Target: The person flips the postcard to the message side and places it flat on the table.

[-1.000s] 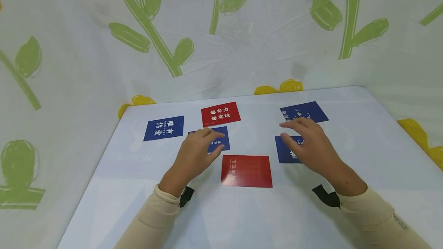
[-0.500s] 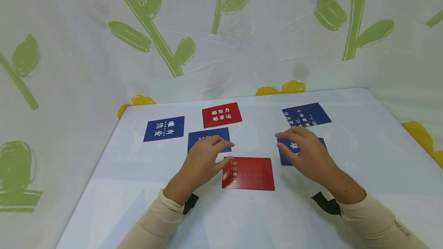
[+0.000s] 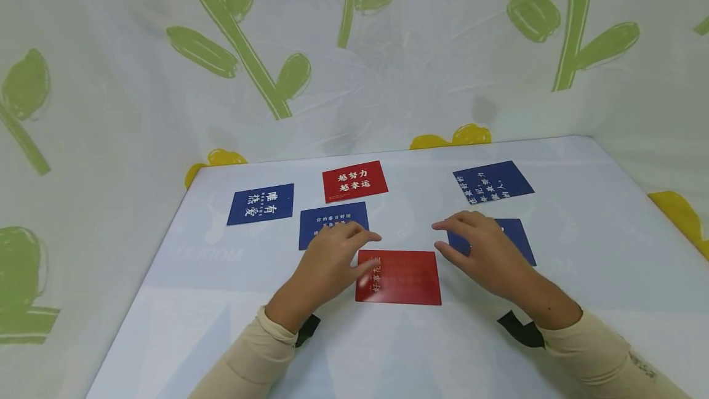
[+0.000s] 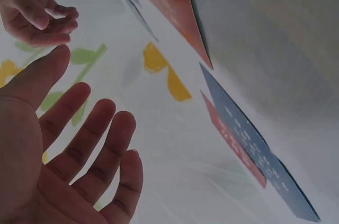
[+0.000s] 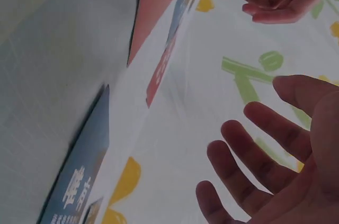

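Note:
Both hands hover above the table with relaxed, spread fingers and hold nothing. The left hand (image 3: 331, 263) overlaps the near edge of a blue card (image 3: 332, 211) in the head view, its thumb over the left end of a red card (image 3: 407, 279). Over another blue card (image 3: 515, 236) hangs the right hand (image 3: 484, 254), hiding much of that card. The red card lies between and below the two hands, white characters along its left side. In the left wrist view the left fingers (image 4: 106, 128) are apart; the right wrist view shows the right fingers (image 5: 249, 155) likewise apart.
Farther back lie a blue card (image 3: 260, 205) at left, a red card (image 3: 354, 181) with white characters near the middle, and a blue card (image 3: 493, 181) at right. The white table (image 3: 221, 325) ends at a cloth (image 3: 432, 66) printed with green leaves and yellow flowers.
Both hands have come down slightly toward the near side and closer together. The left thumb now overlaps the near red card. The cards keep their places; the head view has shifted a little.

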The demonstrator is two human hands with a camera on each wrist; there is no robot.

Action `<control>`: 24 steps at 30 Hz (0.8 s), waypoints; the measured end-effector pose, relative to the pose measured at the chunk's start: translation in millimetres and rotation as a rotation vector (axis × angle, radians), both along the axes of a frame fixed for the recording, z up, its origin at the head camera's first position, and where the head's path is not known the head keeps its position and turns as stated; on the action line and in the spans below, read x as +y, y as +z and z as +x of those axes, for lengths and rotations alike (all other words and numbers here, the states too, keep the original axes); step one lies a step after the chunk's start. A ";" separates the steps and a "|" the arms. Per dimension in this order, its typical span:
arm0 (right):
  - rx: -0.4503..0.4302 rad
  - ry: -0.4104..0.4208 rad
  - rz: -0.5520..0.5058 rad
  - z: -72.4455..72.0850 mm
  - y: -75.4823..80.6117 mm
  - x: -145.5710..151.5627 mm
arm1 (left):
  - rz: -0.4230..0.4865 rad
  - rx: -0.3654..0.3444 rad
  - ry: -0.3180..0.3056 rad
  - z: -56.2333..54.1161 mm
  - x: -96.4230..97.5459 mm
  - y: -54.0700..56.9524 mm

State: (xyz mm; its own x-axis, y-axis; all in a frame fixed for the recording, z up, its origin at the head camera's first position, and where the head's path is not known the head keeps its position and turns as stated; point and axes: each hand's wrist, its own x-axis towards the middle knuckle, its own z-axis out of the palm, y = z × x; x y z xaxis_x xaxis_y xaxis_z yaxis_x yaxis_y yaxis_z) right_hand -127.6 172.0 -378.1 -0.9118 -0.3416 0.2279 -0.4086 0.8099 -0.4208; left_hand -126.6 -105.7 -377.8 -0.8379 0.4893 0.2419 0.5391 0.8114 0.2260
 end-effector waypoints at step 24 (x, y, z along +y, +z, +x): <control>-0.189 0.068 0.093 -6.3 -14.9 -4.9 | -0.112 -0.138 -0.053 1.3 9.1 -10.6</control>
State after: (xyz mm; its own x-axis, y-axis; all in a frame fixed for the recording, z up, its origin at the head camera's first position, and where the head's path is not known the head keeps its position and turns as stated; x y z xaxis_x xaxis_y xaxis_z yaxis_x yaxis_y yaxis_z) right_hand -133.9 167.1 -393.1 -0.9093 -0.4157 0.0198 -0.3849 0.8220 -0.4197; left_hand -125.3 -96.6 -388.4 -0.8316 0.5513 0.0678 0.5520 0.8066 0.2113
